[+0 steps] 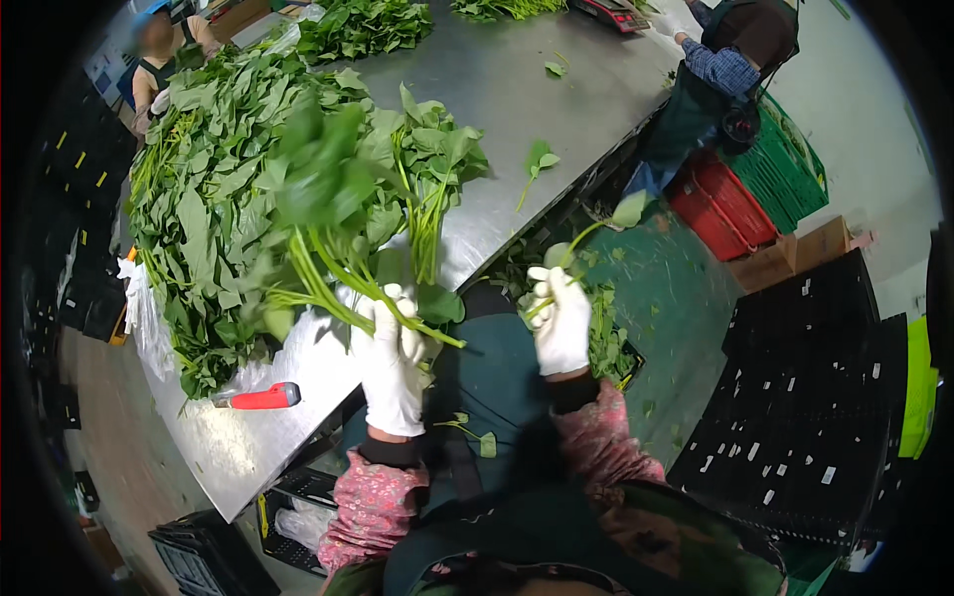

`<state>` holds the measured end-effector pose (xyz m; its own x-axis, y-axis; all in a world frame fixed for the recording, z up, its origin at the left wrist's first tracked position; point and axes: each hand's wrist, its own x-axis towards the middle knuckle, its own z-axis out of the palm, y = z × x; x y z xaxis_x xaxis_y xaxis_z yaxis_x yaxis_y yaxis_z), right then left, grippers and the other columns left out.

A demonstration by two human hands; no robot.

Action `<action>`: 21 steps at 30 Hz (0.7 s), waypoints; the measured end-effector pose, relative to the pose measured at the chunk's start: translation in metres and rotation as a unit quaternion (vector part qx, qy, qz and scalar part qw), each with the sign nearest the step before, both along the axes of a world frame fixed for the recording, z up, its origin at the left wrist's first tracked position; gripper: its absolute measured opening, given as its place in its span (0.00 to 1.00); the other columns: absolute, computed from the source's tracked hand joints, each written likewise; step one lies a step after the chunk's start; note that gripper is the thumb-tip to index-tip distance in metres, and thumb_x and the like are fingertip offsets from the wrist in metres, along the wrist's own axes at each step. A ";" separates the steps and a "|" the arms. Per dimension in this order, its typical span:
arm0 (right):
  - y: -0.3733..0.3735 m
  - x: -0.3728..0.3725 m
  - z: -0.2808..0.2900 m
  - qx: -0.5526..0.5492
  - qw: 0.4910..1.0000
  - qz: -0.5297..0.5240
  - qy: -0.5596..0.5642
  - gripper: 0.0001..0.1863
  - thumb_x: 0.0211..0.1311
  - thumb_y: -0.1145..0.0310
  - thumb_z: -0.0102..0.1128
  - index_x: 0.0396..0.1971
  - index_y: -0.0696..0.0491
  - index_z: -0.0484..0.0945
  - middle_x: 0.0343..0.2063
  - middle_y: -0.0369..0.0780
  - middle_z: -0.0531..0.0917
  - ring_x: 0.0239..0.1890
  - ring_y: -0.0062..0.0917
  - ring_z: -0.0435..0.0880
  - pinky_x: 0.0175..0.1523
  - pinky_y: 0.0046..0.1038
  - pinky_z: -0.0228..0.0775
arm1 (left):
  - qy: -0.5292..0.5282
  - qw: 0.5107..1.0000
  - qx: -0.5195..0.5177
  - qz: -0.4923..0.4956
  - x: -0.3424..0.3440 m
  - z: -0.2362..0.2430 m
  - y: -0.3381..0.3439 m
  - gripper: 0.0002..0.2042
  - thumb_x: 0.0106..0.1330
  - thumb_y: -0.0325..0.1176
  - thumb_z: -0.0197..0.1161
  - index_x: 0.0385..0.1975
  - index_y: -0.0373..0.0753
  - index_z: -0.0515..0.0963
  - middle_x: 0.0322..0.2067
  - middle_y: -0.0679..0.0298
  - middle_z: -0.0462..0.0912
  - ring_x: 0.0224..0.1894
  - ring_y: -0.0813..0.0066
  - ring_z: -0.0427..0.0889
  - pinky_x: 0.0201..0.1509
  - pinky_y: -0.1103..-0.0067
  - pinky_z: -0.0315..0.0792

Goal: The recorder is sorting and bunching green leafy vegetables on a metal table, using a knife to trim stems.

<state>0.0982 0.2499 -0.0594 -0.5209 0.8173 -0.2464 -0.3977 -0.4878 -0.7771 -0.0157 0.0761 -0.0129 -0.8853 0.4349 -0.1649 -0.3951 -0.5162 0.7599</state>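
My left hand point(393, 353), in a white glove, grips a bunch of leafy green stems point(328, 209) by the stalks, held up over the edge of the steel table point(517, 89). The leaves are blurred. My right hand point(561, 318), also gloved in white, pinches a single stem with a pale leaf point(628, 211) off the table's side, above a crate of green trimmings point(606, 343). A large heap of the same leafy greens point(199, 199) covers the left part of the table.
A red-handled knife point(260, 397) lies near the table's front edge. Black crates point(805, 397) stack at the right, red point(720, 209) and green crates point(785, 169) beyond. One person works at the far right point(725, 60), another at the far left point(164, 50).
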 end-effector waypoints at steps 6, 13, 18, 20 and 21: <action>-0.049 -0.013 0.059 0.154 0.961 0.214 -0.090 0.13 0.70 0.68 0.55 0.49 0.57 0.78 0.33 0.31 0.81 0.25 0.07 0.70 0.28 0.10 0.60 | 0.060 0.983 -0.156 -0.078 0.017 -0.015 0.010 0.06 0.72 0.28 0.54 0.45 0.37 0.74 0.33 0.71 0.75 0.30 0.86 0.71 0.31 0.87 0.65; -0.051 -0.024 0.046 0.088 0.955 0.268 -0.088 0.11 0.71 0.66 0.56 0.46 0.56 0.78 0.31 0.29 0.81 0.26 0.05 0.69 0.28 0.11 0.58 | 0.033 0.984 -0.132 -0.111 0.029 -0.024 0.009 0.10 0.72 0.29 0.56 0.50 0.36 0.73 0.38 0.67 0.78 0.31 0.85 0.74 0.33 0.87 0.69; -0.055 -0.007 0.056 0.023 0.987 0.157 0.032 0.12 0.73 0.68 0.50 0.43 0.62 0.79 0.29 0.34 0.80 0.24 0.10 0.70 0.31 0.15 0.61 | 0.023 0.998 0.023 -0.045 0.025 0.009 0.008 0.06 0.73 0.33 0.56 0.42 0.41 0.69 0.33 0.67 0.75 0.17 0.88 0.60 0.20 0.87 0.53; -0.058 -0.002 0.062 -0.001 0.991 0.126 0.041 0.12 0.73 0.69 0.50 0.42 0.62 0.79 0.29 0.34 0.79 0.25 0.11 0.71 0.31 0.16 0.62 | 0.061 0.997 0.025 -0.026 0.037 0.023 0.013 0.06 0.72 0.34 0.57 0.43 0.41 0.69 0.33 0.67 0.74 0.18 0.87 0.61 0.22 0.86 0.53; -0.057 0.002 0.064 0.000 0.990 0.132 0.053 0.14 0.73 0.68 0.50 0.43 0.63 0.79 0.28 0.35 0.78 0.25 0.13 0.70 0.32 0.16 0.62 | 0.093 0.995 0.006 -0.017 0.040 0.027 0.014 0.07 0.72 0.35 0.57 0.43 0.42 0.69 0.34 0.66 0.74 0.18 0.86 0.60 0.23 0.86 0.55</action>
